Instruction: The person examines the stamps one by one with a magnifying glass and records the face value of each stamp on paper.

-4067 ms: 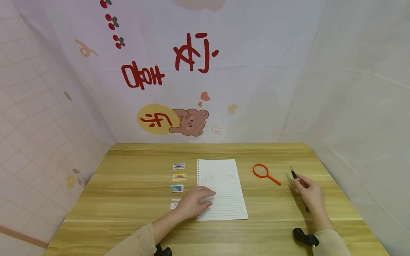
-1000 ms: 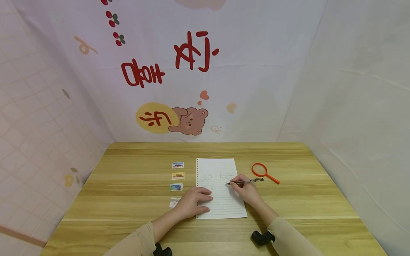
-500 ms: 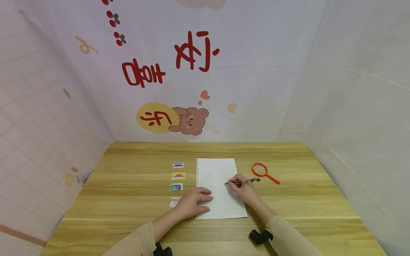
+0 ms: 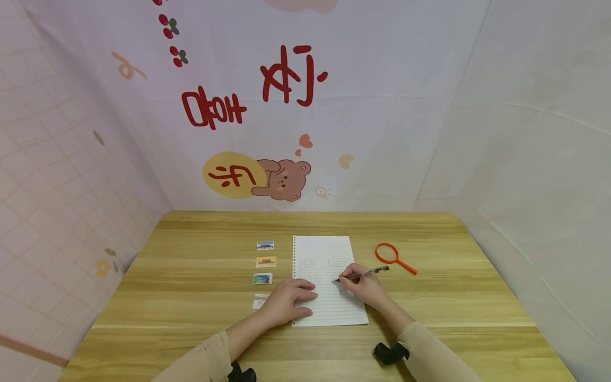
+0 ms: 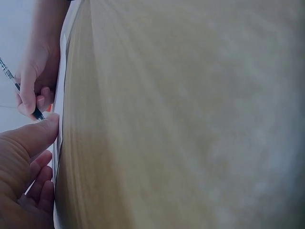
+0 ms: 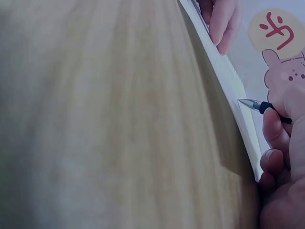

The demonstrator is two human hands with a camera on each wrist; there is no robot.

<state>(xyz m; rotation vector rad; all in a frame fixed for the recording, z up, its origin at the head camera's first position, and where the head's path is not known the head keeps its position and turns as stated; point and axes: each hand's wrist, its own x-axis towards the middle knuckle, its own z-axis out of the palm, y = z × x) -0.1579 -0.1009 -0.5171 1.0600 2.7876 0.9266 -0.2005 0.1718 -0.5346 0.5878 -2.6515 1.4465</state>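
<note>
A white lined sheet of paper (image 4: 329,307) with punched holes down its left edge lies on the table, with faint handwriting in its upper half. My left hand (image 4: 288,303) rests on the paper's left side, fingers spread and relaxed. Between the thumb and fingers of my right hand (image 4: 366,289) is a black pen (image 4: 367,273), tilted, its tip at the paper's right half. In the right wrist view the metal tip of the pen (image 6: 250,103) meets the sheet. The left wrist view shows the pen (image 5: 10,76) beyond my left thumb.
Several small stamps stand in a column left of the paper, the top one a blue-and-red stamp (image 4: 265,245); the lowest stamp (image 4: 259,301) is partly hidden by my left hand. An orange-red magnifying glass (image 4: 396,258) lies to the right on the wooden table (image 4: 458,302).
From the right side of the table, my right hand has brought the pen over to the paper. Lately its tip has shifted slightly down, leaving a faint mark. My left hand stays put.
</note>
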